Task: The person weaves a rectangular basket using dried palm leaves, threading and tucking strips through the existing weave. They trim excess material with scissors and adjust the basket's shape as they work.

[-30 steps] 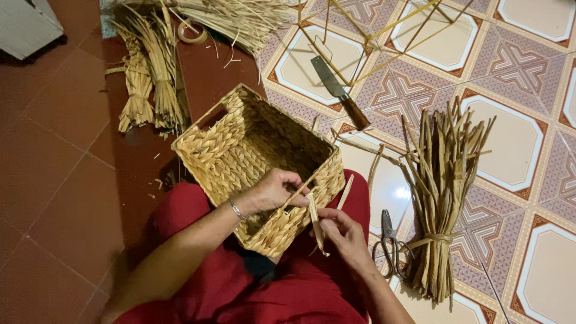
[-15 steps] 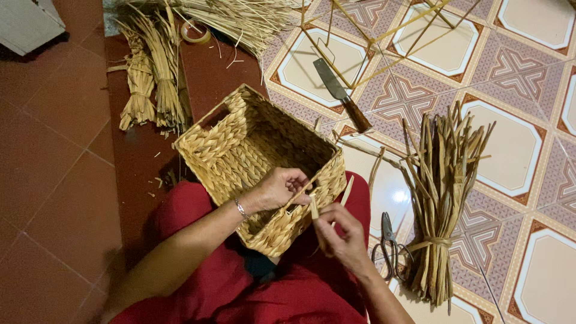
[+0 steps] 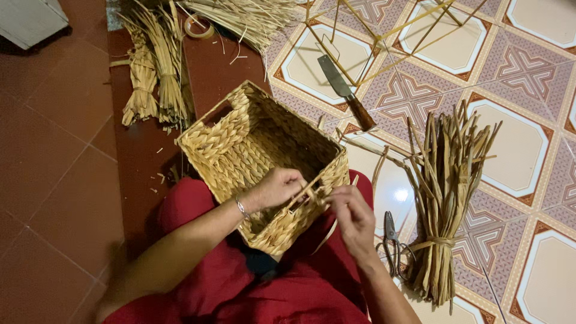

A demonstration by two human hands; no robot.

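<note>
The left hand [image 3: 277,187] is closed in a grip on a flat pale straw strand [image 3: 303,193] at the near rim of the square woven straw basket [image 3: 240,144], its fingers curled over the edge. The right hand [image 3: 350,211], just beside it and almost touching, pinches the same strand between thumb and fingertips at the basket's near corner. A thin bracelet [image 3: 241,207] sits on the left wrist. The basket rests tilted on the person's lap, on the red cloth [image 3: 198,207] over the knees, its open mouth turned upward.

To the right of the right hand, on the patterned tiled floor [image 3: 528,138], lie small metal scissors [image 3: 391,237], and just beyond them a tied bundle of dry greenish-brown reeds [image 3: 447,198]. Further out, past the basket's far side, a knife with a wooden handle [image 3: 348,96] lies on the tiles. On the far left, on the dark red floor, lie bundles of pale straw [image 3: 156,72].
</note>
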